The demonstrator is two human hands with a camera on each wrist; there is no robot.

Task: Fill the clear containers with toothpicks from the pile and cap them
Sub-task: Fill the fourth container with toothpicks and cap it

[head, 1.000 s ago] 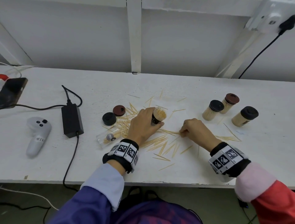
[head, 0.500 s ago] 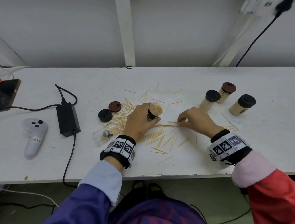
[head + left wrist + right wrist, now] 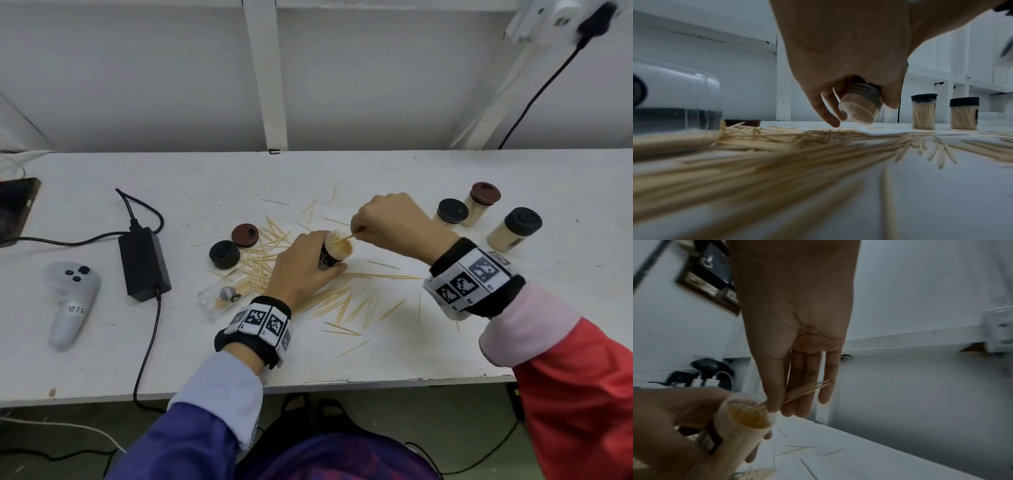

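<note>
My left hand (image 3: pixel 303 263) grips a clear container (image 3: pixel 334 251) nearly full of toothpicks, tilted off the table; the left wrist view shows its base (image 3: pixel 859 109). My right hand (image 3: pixel 390 222) pinches a few toothpicks (image 3: pixel 807 390) between thumb and fingers, their tips at the container's open mouth (image 3: pixel 748 415). A toothpick pile (image 3: pixel 267 263) is scattered on the white table (image 3: pixel 205 192) around both hands. A second clear container (image 3: pixel 222 294) lies on its side, left of the pile, holding a few toothpicks. A black cap (image 3: pixel 224 253) and a brown cap (image 3: pixel 244 235) lie loose beside it.
Three capped, filled containers stand at the right: black-capped (image 3: pixel 452 214), brown-capped (image 3: pixel 483 202), black-capped (image 3: pixel 515 233). A black power brick (image 3: pixel 144 263) with cable, a white controller (image 3: pixel 70 301) and a phone (image 3: pixel 15 209) lie at the left. The table's front edge (image 3: pixel 376 380) is near.
My right hand has lifted from the table with a few toothpicks and moved left and up to the container's mouth. My left hand has raised and tilted the container.
</note>
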